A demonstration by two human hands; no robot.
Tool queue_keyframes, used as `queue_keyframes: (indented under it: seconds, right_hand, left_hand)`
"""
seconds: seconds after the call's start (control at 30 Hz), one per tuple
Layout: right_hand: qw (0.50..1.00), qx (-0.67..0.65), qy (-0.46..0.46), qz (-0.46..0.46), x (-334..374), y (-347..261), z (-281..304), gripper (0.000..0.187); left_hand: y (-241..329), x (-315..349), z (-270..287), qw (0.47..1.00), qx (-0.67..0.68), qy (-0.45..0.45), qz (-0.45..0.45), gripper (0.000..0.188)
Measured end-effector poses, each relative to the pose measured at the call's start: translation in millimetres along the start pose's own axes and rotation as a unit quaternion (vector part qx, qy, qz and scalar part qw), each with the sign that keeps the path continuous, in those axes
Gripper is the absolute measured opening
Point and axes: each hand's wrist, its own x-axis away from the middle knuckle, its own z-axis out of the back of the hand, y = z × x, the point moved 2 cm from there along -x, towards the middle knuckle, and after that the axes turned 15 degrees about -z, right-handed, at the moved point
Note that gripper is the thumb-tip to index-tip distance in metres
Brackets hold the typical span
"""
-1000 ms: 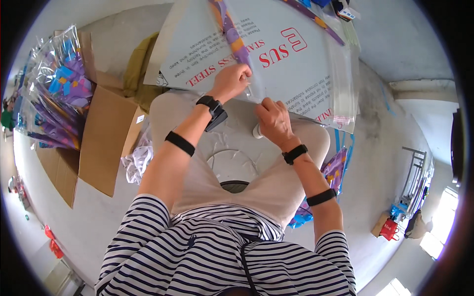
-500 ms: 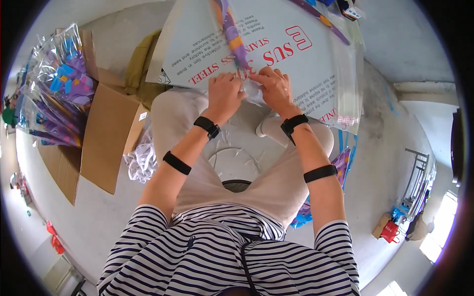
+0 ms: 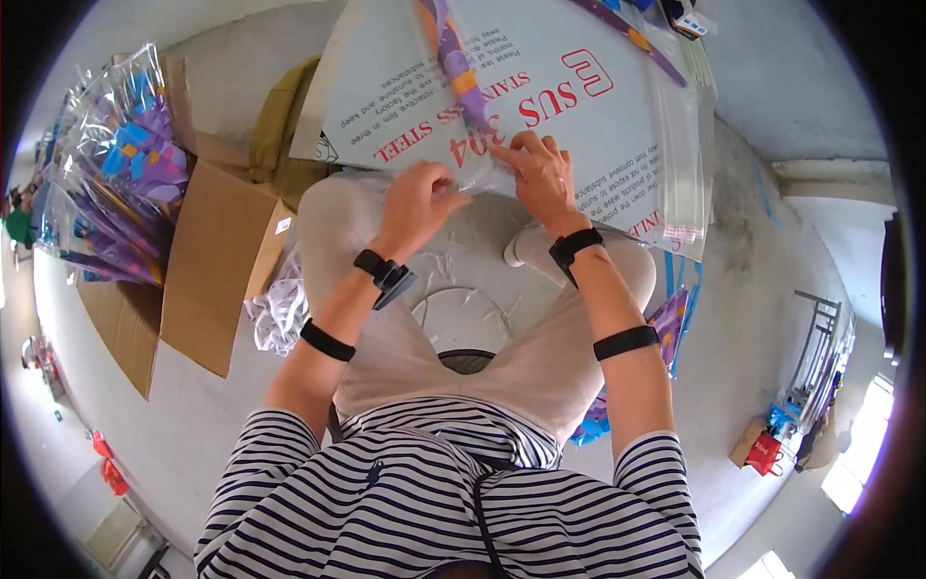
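Note:
A narrow purple patterned folded item (image 3: 465,85) with orange patches lies lengthwise in a clear plastic bag (image 3: 490,179) on the tabletop. The bag's open-looking near end hangs at the table's front edge. My left hand (image 3: 417,205) is closed there, its thumb and fingers pinched on the bag's left side, turned partly away so the fingertips are hard to see. At the bag's right side, my right hand (image 3: 544,183) has its index finger and thumb on the plastic near the item's near tip, with the other fingers curled.
The tabletop (image 3: 386,106) is a pale printed sheet. Flat clear bags (image 3: 683,164) lie stacked at its right, below another purple strip (image 3: 637,41). To the left, an open cardboard box (image 3: 214,261) holds bagged purple items (image 3: 135,183); white ribbon scraps (image 3: 280,314) lie beside it.
My left hand has moved left and nearer to me, away from the item's tip, drawing the bag's end wider. My right hand stays almost where it was.

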Motion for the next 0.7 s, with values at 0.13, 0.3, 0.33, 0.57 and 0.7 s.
queue_keyframes:
  seconds: [0.13,0.3,0.33,0.57,0.7]
  right_hand:
    - [1.0,0.006,0.008,0.003,0.0,-3.6,-2.1,0.04]
    - [1.0,0.012,-0.011,-0.017,1.1,0.1,-2.5,0.045]
    - [1.0,0.011,-0.01,-0.018,1.5,0.9,-2.5,0.045]
    - [0.999,0.001,-0.028,-0.038,2.8,-5.9,0.7,0.045]
    - [0.99,-0.13,-0.015,-0.046,8.2,4.4,9.8,0.039]
  left_hand:
    - [-5.0,-2.4,-21.1,0.998,-0.062,-0.013,0.028,0.021]
    - [2.6,1.4,-22.2,0.996,-0.073,0.007,0.048,0.013]
    - [6.8,3.5,-20.4,0.996,-0.073,0.006,0.047,0.013]
    - [15.9,19.4,-12.8,0.933,-0.191,-0.093,-0.291,0.012]
    - [14.9,-9.5,6.4,0.984,-0.068,0.017,-0.162,0.011]
